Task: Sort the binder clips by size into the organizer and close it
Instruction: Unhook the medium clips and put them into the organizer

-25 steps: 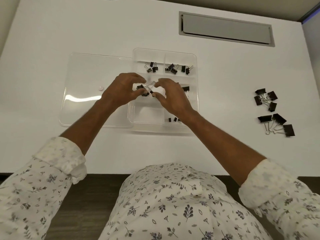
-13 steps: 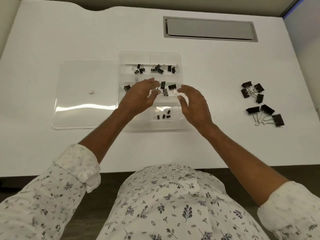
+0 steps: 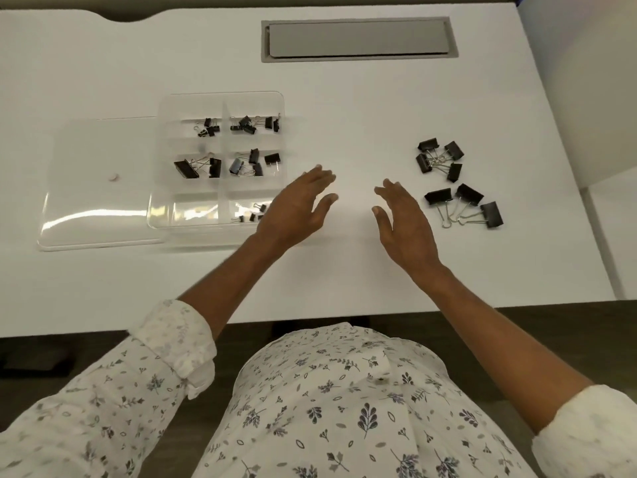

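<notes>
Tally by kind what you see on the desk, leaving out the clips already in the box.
Loose binder clips: 7
Clear organizer: 1
Open lid: 1
Grey desk hatch: 1
Total: 10

Seven loose binder clips (image 3: 468, 194) are counted on the table (image 3: 344, 115); one six-compartment organizer (image 3: 193, 102) is seen, holding roughly sixteen sorted clips (image 3: 186, 169).
</notes>
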Available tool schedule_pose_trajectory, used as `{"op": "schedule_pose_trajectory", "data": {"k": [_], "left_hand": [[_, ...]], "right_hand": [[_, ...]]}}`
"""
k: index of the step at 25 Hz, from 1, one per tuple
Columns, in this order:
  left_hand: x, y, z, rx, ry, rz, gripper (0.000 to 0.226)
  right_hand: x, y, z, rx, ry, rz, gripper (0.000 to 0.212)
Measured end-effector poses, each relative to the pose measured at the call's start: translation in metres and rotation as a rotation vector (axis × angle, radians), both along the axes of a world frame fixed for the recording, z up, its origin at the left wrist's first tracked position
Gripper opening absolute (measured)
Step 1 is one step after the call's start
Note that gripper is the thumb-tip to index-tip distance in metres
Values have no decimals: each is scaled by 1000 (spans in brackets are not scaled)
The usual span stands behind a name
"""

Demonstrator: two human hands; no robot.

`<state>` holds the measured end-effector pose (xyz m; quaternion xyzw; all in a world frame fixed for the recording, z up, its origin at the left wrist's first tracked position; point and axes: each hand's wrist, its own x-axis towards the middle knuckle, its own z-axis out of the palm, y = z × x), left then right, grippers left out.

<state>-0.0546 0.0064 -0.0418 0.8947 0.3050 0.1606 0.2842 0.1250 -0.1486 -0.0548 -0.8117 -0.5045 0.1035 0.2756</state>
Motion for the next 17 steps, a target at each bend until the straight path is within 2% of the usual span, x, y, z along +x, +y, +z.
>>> {"op": "schedule_pose_trajectory", "data": {"k": [4, 10, 14, 17], "left_hand": [[58, -48, -10, -49, 43, -31, 44], [140, -97, -17, -91, 109, -190, 48], [186, -104, -20, -26, 162, -303, 49], [208, -102, -24, 39, 262, -368, 57]], "right_hand": [[56, -47, -4, -24, -38, -13, 38], [136, -105, -11, -89, -63, -110, 44], [175, -120, -24, -256, -96, -46, 55], [187, -127, -31, -267, -67, -10, 52]]}}
